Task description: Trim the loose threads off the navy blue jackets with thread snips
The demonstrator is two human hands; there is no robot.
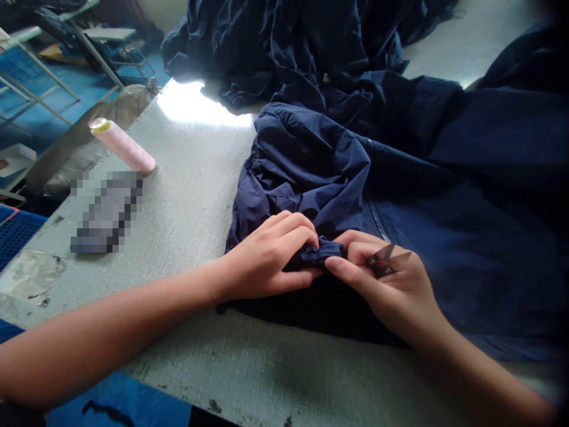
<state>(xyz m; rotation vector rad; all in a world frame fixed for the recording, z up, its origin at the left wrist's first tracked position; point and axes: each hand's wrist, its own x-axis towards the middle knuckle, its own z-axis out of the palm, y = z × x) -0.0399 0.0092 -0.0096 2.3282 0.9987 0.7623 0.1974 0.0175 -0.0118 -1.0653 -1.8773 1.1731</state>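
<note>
Both hands are on the navy garment, meeting over one bunched fold of its cloth. With the left hand I have my fingers curled over the fold and the thumb tucked low on the near side, so the grip is narrow and full of fabric. My right hand pinches the other end between thumb and forefinger — and in that same palm lie thread snips, their pointed blades angled up and to the right, clear of the cloth I am pinching.

What matters most is how that fold lies: directly between my fingertips, its long axis running crosswise from one hand to the other, with neither hand nearer to it. Just beyond the right hand, a metal zip runs away from me along the garment, up and slightly left — it crosses the line of the fold rather than following it.

The garment is spread on the bench near its front edge, its part below my hands deep in shadow. More dark blue cloth is heaped behind it. Off to the left, well apart from my hands, are a pale pink thread spool and, just beside it, a pixelated object I cannot identify.
</note>
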